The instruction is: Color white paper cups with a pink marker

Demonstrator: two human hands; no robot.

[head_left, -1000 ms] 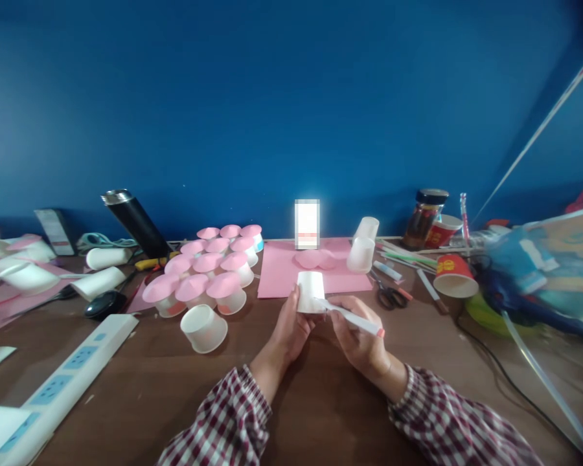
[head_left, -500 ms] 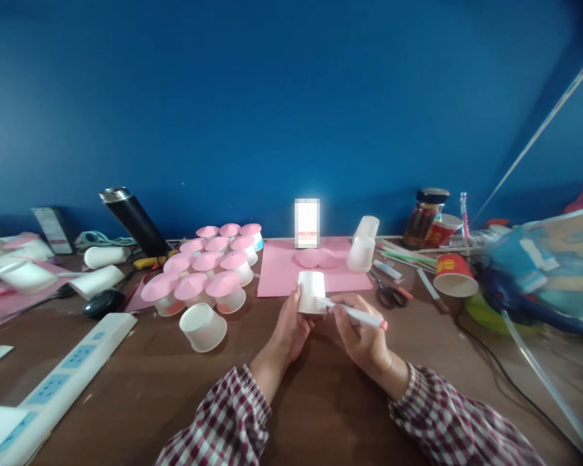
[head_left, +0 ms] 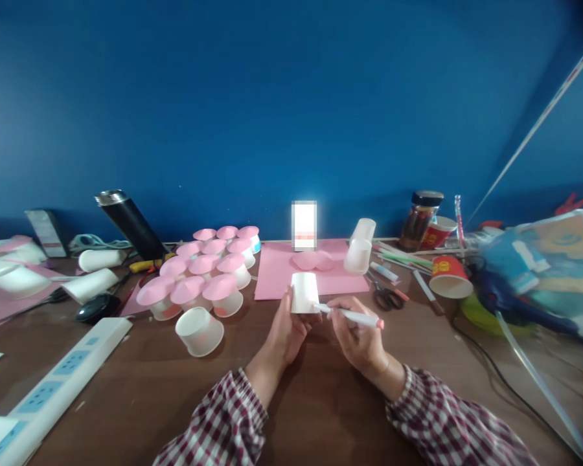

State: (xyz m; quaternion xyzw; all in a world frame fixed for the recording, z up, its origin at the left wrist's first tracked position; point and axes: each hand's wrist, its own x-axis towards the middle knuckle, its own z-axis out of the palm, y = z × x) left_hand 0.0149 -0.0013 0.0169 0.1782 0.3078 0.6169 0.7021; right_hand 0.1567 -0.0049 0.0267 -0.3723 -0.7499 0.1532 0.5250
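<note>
My left hand (head_left: 290,330) is closed around a white paper cup (head_left: 304,292), holding it above the table in front of me. Between the fingers of my right hand (head_left: 359,336) is a white marker (head_left: 357,316) with a pinkish end, its tip at the lower right of the cup's side. Whether it has left a mark I cannot tell. Behind the cup lies a pink sheet (head_left: 276,272) with pink paper circles (head_left: 305,260) on it. To the left stand several cups with pink cone tops (head_left: 188,290), and a bare white cup (head_left: 199,331) in front of them.
A power strip (head_left: 61,382) and a black mouse (head_left: 97,307) are at left, near a black flask (head_left: 129,223). At right lie scissors (head_left: 387,296), a red cup (head_left: 449,278) and a lidded jar (head_left: 420,220). Stacked clear cups (head_left: 357,255) stand behind my right hand.
The whole view has shifted slightly, so things sit a little further left. Both hands keep their hold, and the marker's tip stays at the cup's lower right side.
</note>
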